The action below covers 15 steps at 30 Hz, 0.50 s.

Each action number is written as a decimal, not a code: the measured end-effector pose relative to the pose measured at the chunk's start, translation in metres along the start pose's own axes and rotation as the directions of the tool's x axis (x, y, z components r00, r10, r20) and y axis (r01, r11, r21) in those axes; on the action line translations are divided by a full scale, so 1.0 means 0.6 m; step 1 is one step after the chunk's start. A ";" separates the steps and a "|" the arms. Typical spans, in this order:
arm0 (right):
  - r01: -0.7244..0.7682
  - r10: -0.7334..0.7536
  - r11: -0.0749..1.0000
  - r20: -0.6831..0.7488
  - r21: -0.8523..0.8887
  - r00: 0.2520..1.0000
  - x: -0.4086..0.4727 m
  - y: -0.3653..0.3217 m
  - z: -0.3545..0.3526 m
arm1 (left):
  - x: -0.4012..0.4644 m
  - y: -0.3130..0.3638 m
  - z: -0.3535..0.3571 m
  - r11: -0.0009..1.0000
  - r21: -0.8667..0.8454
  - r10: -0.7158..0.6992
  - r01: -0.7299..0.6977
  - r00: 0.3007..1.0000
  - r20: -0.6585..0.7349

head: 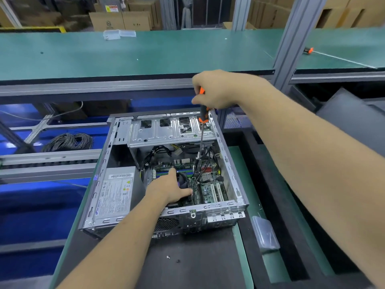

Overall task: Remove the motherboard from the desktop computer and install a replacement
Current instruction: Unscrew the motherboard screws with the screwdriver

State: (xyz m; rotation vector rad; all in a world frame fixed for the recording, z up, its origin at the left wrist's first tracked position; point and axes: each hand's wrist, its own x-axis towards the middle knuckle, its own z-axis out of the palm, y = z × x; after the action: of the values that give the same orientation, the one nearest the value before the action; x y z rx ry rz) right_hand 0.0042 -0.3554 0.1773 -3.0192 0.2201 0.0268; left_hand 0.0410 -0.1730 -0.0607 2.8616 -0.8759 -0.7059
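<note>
Open desktop computer (235, 163) lies on its side on the dark mat of the desk (198, 265), near centre. Motherboard (208, 184) sits in the case bottom, right of the power supply (116, 190), w/ black cables (195, 180) draped across it.

Right hand (216, 90) has its grip clenched round the orange-black handle of a screwdriver (201, 130), held nearly upright; the long shaft runs down past the drive cage (166, 130) to the far part of the board. Tip is too small to see, so can't tell if it's seated in a screw. Left hand (168, 187) rests on the board by the fan, fingers spread and flat, grip released (steadying, not holding anything).

Step in hand, as I read it: undoing a mounting screw at the far side of the board. To do it well:
- keep the shaft straight over the screw, no lean, or the tip slips onto the board
- push down firmly while turning
- keep cables clear of the shaft w/ the left hand
- lift the loose screw out, don't let it drop under the board

A couple of tiny bits (168, 257) lie on the mat near the case, prob. screws. A clear plastic bag (264, 234) lies to the right of the case.
</note>
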 end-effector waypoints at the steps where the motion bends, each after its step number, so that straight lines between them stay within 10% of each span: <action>1: 0.008 -0.008 1.000 -0.003 0.006 1.000 -0.001 0.007 0.000 | 0.000 0.000 0.000 1.000 0.002 -0.001 0.001 1.000 -0.002; 15: 0.201 -0.204 0.974 0.022 0.105 0.979 -0.037 0.005 -0.004 | 0.001 0.002 -0.003 1.000 0.012 0.000 0.000 1.000 -0.009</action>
State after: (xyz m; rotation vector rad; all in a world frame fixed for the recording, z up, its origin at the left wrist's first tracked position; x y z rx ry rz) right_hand -0.0184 -0.3551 0.1797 -2.9202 -0.0875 0.0451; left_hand 0.0417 -0.1744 -0.0593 2.8730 -0.8825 -0.6893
